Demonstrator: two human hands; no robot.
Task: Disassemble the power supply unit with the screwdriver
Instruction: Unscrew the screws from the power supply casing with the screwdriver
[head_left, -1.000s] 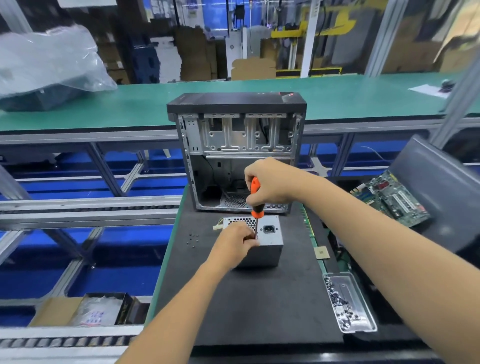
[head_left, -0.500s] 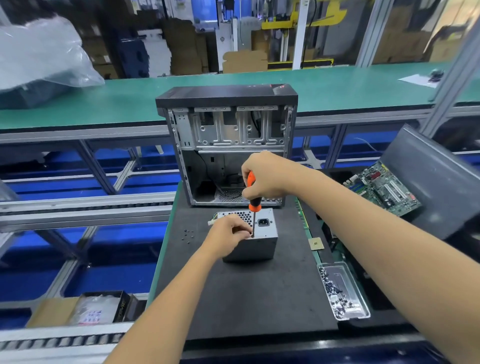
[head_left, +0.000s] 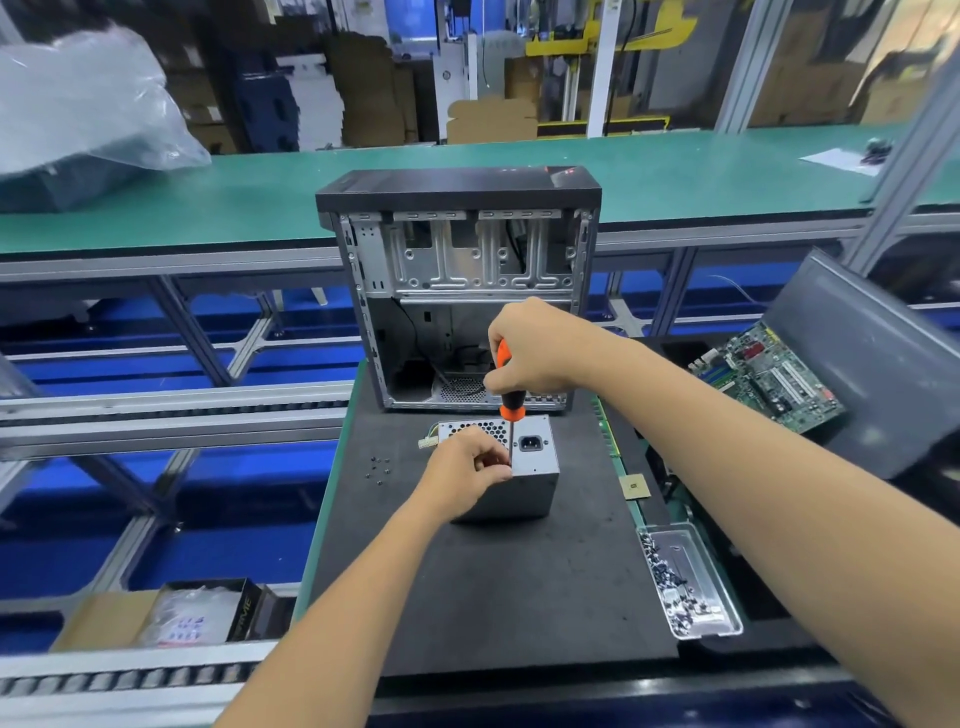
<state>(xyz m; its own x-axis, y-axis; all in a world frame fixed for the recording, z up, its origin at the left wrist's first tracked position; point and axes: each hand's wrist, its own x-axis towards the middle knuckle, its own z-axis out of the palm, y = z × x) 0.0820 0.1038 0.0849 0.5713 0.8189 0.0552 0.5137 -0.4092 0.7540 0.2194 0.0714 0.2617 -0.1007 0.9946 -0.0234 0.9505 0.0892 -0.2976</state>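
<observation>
Power supply unit (head_left: 524, 483): grey metal box, stood on the black mat (head_left: 493, 587) just in front of the open computer case (head_left: 460, 291); upper face showed a honeycomb grille and a mains socket; a small white connector on thin wires projected at its left.

Screwdriver (head_left: 506, 395): orange and black handle, held near upright, shaft running down to the unit's upper face beside the socket.

Right hand (head_left: 540, 348): clenched around the screwdriver handle from above.

Left hand (head_left: 467, 475): rested on the unit's left part, fingertips pinched at the shaft's lower end; whether they held the shaft or a screw could not be told.

Loose screws (head_left: 378, 466): a small cluster on the mat, left of the unit and apart from it.

Clear tray (head_left: 691, 582): at the mat's right edge, holding many dark screws.

Square chip (head_left: 635, 486): on the right margin of the mat.

Motherboard (head_left: 769, 379): further right, lying against a grey panel (head_left: 872, 364).

Green conveyor table (head_left: 208, 192): behind the case.
</observation>
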